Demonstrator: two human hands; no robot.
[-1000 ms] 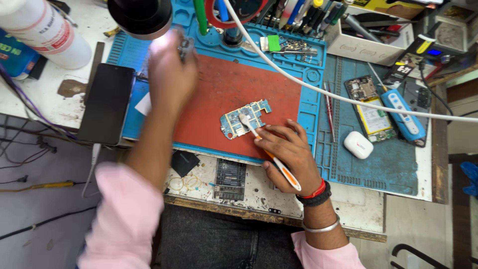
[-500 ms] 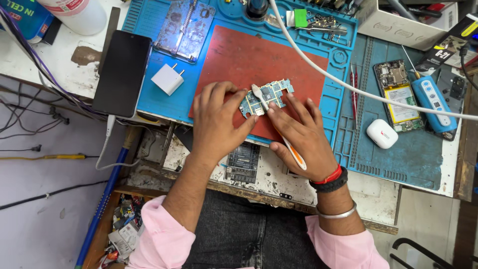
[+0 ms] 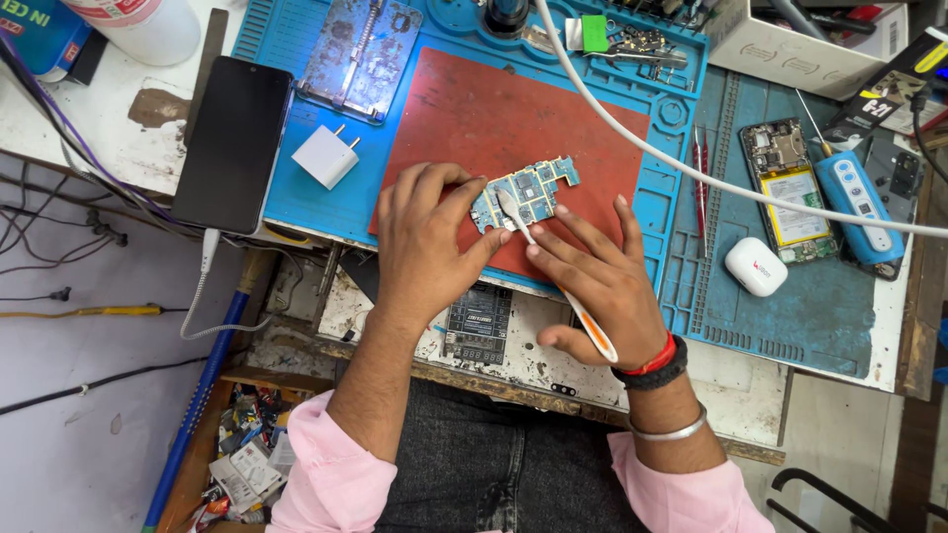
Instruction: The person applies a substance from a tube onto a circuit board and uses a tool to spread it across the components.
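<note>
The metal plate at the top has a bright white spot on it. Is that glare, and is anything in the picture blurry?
Head view: yes, light glares off the metal plate. The circuit board, left hand and right hand with the toothbrush look sharp. Lighting is even, with soft shadows under the hands. The white cable bows, perhaps from lens bending or just slack.

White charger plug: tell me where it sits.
In the head view, the white charger plug lies on the blue mat, between the black phone and the red pad.

Head view, straight down — near workbench (image 3: 296, 212)
</note>
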